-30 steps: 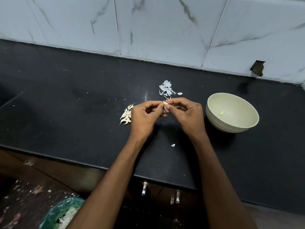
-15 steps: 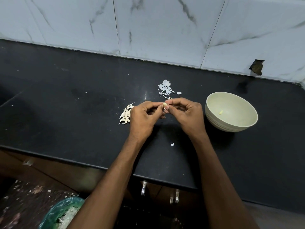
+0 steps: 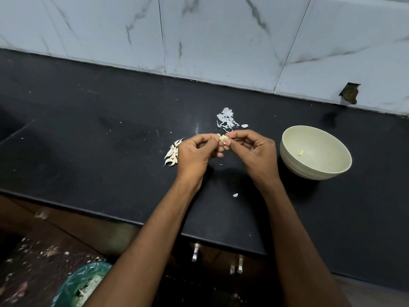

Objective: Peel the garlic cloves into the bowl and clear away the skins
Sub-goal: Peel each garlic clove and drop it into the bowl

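Observation:
Both hands meet over the middle of the black counter. A small garlic clove is pinched between the fingertips of my left hand and my right hand. Several unpeeled cloves lie in a small heap just left of my left hand. A pile of white skins sits on the counter behind my hands. One skin flake lies nearer the front edge. A pale green bowl stands to the right with one peeled clove inside.
The black counter ends at a marble-tiled wall behind and at a front edge below my forearms. A bin with a green liner stands on the floor at the lower left. Cabinet handles show under the counter.
My hands have stayed in the same spot, working the clove between the fingertips. More of the clove shows between my thumbs now.

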Demonstrator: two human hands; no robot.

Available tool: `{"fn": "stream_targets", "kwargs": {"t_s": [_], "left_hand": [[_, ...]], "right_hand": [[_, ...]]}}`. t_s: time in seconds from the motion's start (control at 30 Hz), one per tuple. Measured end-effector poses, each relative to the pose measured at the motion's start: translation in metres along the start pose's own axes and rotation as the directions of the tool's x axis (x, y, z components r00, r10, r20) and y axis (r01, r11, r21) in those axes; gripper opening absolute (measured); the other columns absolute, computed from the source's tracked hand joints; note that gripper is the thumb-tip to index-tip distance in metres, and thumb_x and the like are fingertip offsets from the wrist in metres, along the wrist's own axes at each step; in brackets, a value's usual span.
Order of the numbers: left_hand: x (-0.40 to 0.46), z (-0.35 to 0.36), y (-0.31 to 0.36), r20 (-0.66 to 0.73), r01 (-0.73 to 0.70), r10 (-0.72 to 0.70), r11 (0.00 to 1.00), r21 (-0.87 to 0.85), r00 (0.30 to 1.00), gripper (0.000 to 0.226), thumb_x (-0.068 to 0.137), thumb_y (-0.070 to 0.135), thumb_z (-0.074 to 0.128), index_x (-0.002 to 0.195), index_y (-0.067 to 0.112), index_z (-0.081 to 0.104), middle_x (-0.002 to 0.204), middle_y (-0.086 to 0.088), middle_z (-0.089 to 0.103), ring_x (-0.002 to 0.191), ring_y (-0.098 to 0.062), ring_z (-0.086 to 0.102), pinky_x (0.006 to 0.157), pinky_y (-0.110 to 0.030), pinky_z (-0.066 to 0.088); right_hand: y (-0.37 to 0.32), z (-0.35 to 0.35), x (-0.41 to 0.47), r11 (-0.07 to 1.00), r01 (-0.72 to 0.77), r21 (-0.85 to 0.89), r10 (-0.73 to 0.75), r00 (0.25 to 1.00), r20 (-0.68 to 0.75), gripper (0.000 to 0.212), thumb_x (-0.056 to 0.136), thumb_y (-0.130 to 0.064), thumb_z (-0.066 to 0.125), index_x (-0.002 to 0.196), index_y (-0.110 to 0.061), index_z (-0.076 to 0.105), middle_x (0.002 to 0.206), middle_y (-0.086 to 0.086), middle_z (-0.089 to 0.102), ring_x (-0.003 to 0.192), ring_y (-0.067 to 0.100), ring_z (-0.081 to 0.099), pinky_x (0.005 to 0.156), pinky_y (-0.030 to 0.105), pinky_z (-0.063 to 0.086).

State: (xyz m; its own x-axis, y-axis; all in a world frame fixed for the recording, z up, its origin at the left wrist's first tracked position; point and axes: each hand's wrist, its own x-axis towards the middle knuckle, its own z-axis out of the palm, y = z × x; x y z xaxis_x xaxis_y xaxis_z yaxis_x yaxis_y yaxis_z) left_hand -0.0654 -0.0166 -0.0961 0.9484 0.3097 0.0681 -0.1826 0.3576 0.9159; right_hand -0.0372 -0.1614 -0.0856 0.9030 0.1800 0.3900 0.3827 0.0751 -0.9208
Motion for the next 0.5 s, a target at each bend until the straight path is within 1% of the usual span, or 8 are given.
{"fn": "stream_targets", "kwargs": {"t_s": [0.1, 0.13, 0.2, 0.27, 0.33, 0.4, 0.5], "left_hand": [[0.0014, 0.0015, 0.0030, 0.036, 0.135, -0.130, 0.969, -0.205, 0.991, 0.010, 0.098, -0.002, 0.063, 0.093, -0.005, 0.071, 0.075, -0.011, 0.071, 0.067, -0.013, 0.066, 0.064, -0.021, 0.056], [0.0018, 0.0015, 0.0038, 0.049, 0.156, -0.149, 0.957, -0.243, 0.988, 0.010, 0.098, -0.001, 0.062, 0.094, -0.005, 0.071, 0.075, -0.011, 0.071, 0.068, -0.013, 0.067, 0.066, -0.021, 0.057], [0.0017, 0.0007, 0.0041, 0.069, 0.156, -0.143, 0.955, -0.252, 0.987, 0.009, 0.098, -0.001, 0.062, 0.097, -0.006, 0.070, 0.078, -0.013, 0.072, 0.070, -0.016, 0.068, 0.068, -0.024, 0.058], [0.0000, 0.0003, 0.0040, 0.074, 0.119, -0.106, 0.973, -0.197, 0.992, 0.009, 0.098, -0.001, 0.063, 0.099, -0.008, 0.070, 0.082, -0.018, 0.072, 0.073, -0.021, 0.069, 0.070, -0.027, 0.059], [-0.0022, 0.0008, 0.0040, 0.060, 0.052, -0.046, 0.993, -0.108, 0.997, 0.012, 0.096, -0.001, 0.066, 0.101, -0.011, 0.071, 0.085, -0.023, 0.071, 0.076, -0.025, 0.069, 0.071, -0.029, 0.060], [-0.0034, 0.0003, 0.0041, 0.053, -0.028, 0.029, 1.000, -0.012, 0.998, 0.017, 0.095, 0.001, 0.070, 0.103, -0.013, 0.071, 0.084, -0.023, 0.072, 0.074, -0.023, 0.070, 0.070, -0.030, 0.060], [-0.0042, -0.0021, 0.0045, 0.097, -0.121, 0.110, 0.987, 0.110, 0.989, 0.015, 0.095, 0.003, 0.072, 0.103, -0.010, 0.073, 0.083, -0.024, 0.074, 0.068, -0.023, 0.069, 0.070, -0.035, 0.062]], "right_hand": [[0.0004, 0.0021, 0.0017, 0.999, -0.023, 0.045, 0.023, 1.000, -0.006, 0.016, 0.091, 0.002, 0.075, 0.106, 0.005, 0.073, 0.099, 0.017, 0.079, 0.092, 0.026, 0.076, 0.088, 0.031, 0.061], [0.0007, 0.0026, 0.0020, 0.998, -0.032, 0.057, 0.033, 0.999, -0.009, 0.016, 0.092, 0.003, 0.074, 0.107, 0.005, 0.072, 0.100, 0.018, 0.078, 0.093, 0.027, 0.076, 0.089, 0.032, 0.060], [0.0006, 0.0016, 0.0023, 0.996, -0.049, 0.076, 0.050, 0.999, -0.007, 0.017, 0.092, 0.002, 0.074, 0.108, 0.006, 0.071, 0.101, 0.020, 0.077, 0.094, 0.029, 0.076, 0.089, 0.033, 0.061], [-0.0002, -0.0001, 0.0024, 0.995, -0.060, 0.073, 0.060, 0.998, 0.003, 0.017, 0.092, 0.001, 0.074, 0.108, 0.006, 0.071, 0.100, 0.020, 0.078, 0.092, 0.029, 0.076, 0.088, 0.033, 0.061], [-0.0008, -0.0010, 0.0024, 0.996, -0.067, 0.055, 0.066, 0.998, 0.013, 0.016, 0.092, 0.001, 0.074, 0.107, 0.005, 0.071, 0.099, 0.016, 0.078, 0.091, 0.025, 0.077, 0.086, 0.031, 0.061], [-0.0007, -0.0011, 0.0026, 0.997, -0.068, 0.042, 0.067, 0.998, 0.016, 0.013, 0.092, 0.001, 0.074, 0.105, 0.003, 0.072, 0.097, 0.011, 0.078, 0.091, 0.021, 0.076, 0.084, 0.028, 0.060], [-0.0012, -0.0022, 0.0027, 0.997, -0.067, 0.023, 0.066, 0.998, 0.011, 0.011, 0.092, 0.004, 0.073, 0.103, 0.001, 0.072, 0.093, 0.005, 0.078, 0.089, 0.017, 0.076, 0.081, 0.025, 0.059]]}}
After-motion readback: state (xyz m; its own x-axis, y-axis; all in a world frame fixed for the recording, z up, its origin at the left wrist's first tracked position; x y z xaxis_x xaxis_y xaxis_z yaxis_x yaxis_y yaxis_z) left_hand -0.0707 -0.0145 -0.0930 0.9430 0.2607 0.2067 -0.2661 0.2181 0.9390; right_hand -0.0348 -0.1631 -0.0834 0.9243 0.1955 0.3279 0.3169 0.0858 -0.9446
